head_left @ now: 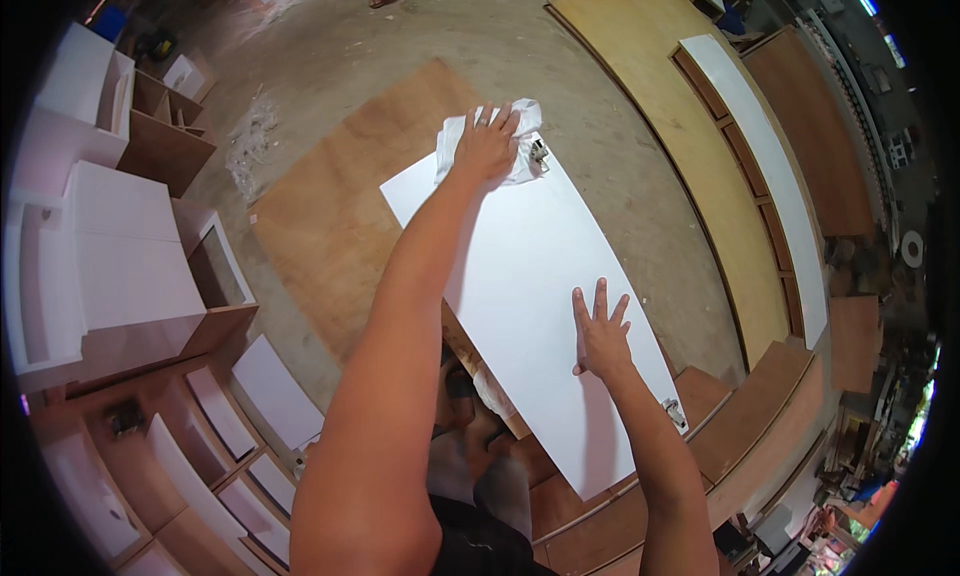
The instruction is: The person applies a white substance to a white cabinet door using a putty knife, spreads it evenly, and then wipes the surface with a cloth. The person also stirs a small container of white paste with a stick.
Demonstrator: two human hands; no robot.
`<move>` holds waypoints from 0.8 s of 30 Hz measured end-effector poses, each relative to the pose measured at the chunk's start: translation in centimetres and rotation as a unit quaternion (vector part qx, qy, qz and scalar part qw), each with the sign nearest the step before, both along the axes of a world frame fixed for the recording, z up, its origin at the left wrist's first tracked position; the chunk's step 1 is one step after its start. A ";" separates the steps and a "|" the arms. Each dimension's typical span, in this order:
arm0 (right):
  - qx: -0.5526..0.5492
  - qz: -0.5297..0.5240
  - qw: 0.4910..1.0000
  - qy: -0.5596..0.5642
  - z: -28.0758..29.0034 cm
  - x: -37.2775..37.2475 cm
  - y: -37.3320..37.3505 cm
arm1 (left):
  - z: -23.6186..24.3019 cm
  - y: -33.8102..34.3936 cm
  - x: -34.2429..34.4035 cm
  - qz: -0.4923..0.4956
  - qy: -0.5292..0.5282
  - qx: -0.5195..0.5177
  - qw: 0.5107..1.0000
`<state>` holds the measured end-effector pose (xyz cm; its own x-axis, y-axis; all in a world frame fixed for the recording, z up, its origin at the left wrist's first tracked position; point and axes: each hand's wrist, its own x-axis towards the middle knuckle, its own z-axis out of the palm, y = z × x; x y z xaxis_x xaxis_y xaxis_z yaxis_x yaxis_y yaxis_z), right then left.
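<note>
A long white panel [520, 276] lies across a brown plywood sheet [330, 216] on the concrete floor. Metal hinges sit at its far edge [540, 156] and near edge [675, 412]. My left hand [487, 144] presses a crumpled white cloth [520, 126] onto the far end of the panel, fingers over the cloth. A ring shows on one finger. My right hand [602, 331] lies flat on the panel's middle, fingers spread, holding nothing.
White and brown cabinet carcasses [120, 266] stand at the left. White drawer-like boxes [260, 396] lie at lower left. Large plywood sheets [690, 146] and a long white-topped frame [770, 166] lie to the right. Wood boards [760, 416] sit at lower right.
</note>
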<state>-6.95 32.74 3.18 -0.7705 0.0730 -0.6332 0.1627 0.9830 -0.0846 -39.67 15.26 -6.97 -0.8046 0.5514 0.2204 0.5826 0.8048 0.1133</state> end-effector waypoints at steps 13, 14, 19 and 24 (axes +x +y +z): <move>-0.007 -0.010 1.000 0.014 -0.3 0.4 0.1 | 0.3 2.4 1.1 0.134 -0.025 0.015 0.991; -0.009 -0.006 1.000 0.018 -0.3 0.1 -0.1 | 0.0 1.9 -0.2 0.120 -0.029 0.013 0.992; -0.009 -0.017 1.000 0.019 -0.8 0.8 0.8 | -0.8 -1.1 3.0 0.189 -0.057 -0.005 0.980; -0.007 -0.030 0.999 0.018 -0.4 1.1 1.0 | -0.1 0.5 6.4 0.142 -0.060 -0.008 0.988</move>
